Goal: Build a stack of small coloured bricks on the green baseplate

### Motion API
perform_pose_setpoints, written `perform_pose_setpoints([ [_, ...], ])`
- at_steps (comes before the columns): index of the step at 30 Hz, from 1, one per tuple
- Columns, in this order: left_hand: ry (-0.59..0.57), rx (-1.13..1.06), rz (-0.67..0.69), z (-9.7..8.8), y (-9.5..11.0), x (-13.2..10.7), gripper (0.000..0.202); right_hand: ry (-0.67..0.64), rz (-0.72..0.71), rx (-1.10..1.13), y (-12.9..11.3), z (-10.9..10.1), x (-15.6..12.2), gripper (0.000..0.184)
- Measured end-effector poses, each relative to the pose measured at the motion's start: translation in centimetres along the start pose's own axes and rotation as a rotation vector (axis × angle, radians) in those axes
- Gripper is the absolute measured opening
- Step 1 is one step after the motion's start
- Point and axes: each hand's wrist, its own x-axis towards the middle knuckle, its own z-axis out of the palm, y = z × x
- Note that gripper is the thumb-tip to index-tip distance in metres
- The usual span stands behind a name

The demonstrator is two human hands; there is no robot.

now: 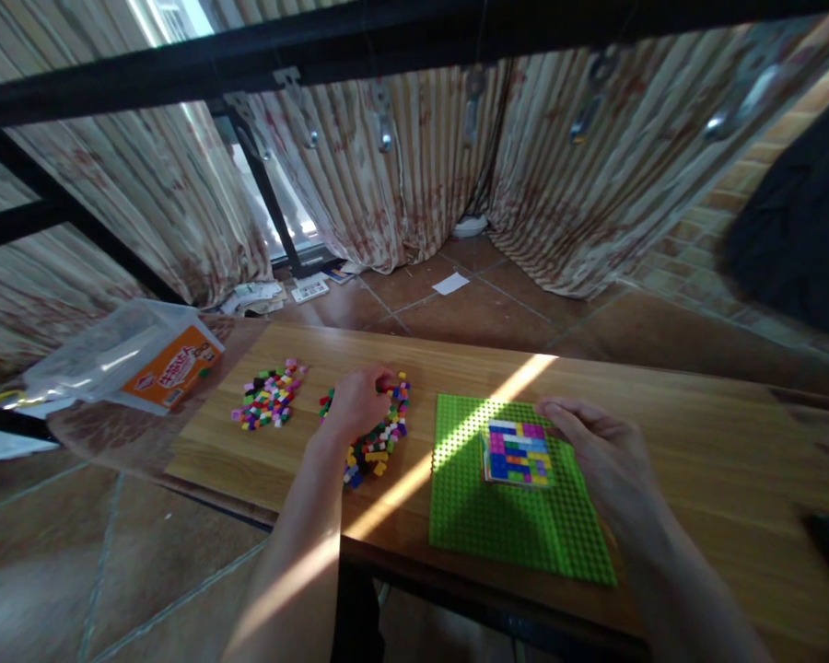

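Note:
My left hand (360,402) reaches into a pile of small toy bricks (397,424) in many colours, its fingers curled together at the pile's far side. Whatever lies between those fingertips is hidden. My right hand (604,447) is at the far right corner of a green studded baseplate (462,516), thumb and forefinger pinched together. I cannot make out what that pinch holds. On the baseplate stands a low square block of stacked bricks (520,453), its top a patchwork of blue, pink, yellow, white and orange.
A second pile of bricks (271,396) lies farther left on the wooden table (235,470). Beyond its left end is a clear plastic box (128,345) with an orange label. A dark metal bar (414,41) crosses above, before striped curtains (414,175). Papers lie on the tiled floor.

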Motion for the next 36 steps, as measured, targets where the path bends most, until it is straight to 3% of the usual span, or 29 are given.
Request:
perform_pose_setpoints([
  [9, 0.018, 0.175, -0.008, 0.6, 1.7, -0.3, 0.029, -0.021, -0.001, 0.005, -0.2, 0.3, -0.2, 0.021],
  [16, 0.052, 0.147, 0.012, 0.4, 1.0, -0.1, 0.018, -0.016, -0.027, -0.016, -0.1, 0.2, 0.0, 0.018],
  [20, 0.092, -0.252, 0.034, -0.3, 1.4, -0.2, 0.015, -0.003, -0.022, 0.018, -0.5, 0.4, -0.1, 0.016],
  [23, 0.007, -0.748, 0.052, -0.4, 3.3, -0.9, 0.019, -0.035, -0.075, 0.040, -1.1, 0.8, -0.5, 0.015],
  [25, -0.073, -0.965, 0.059, -0.2, 5.1, -1.6, 0.020, -0.087, -0.114, 0.062, -1.4, 1.2, -0.9, 0.015],
  [30, -0.190, -1.239, 0.043, 0.6, 9.0, -2.8, 0.021, -0.205, -0.305, 0.018, -2.2, 1.5, -1.9, 0.015],
  [36, -0.243, -1.314, 0.063, 1.9, 10.7, -2.8, 0.019, -0.299, -0.492, -0.149, -3.2, 1.4, -2.5, 0.020],
])
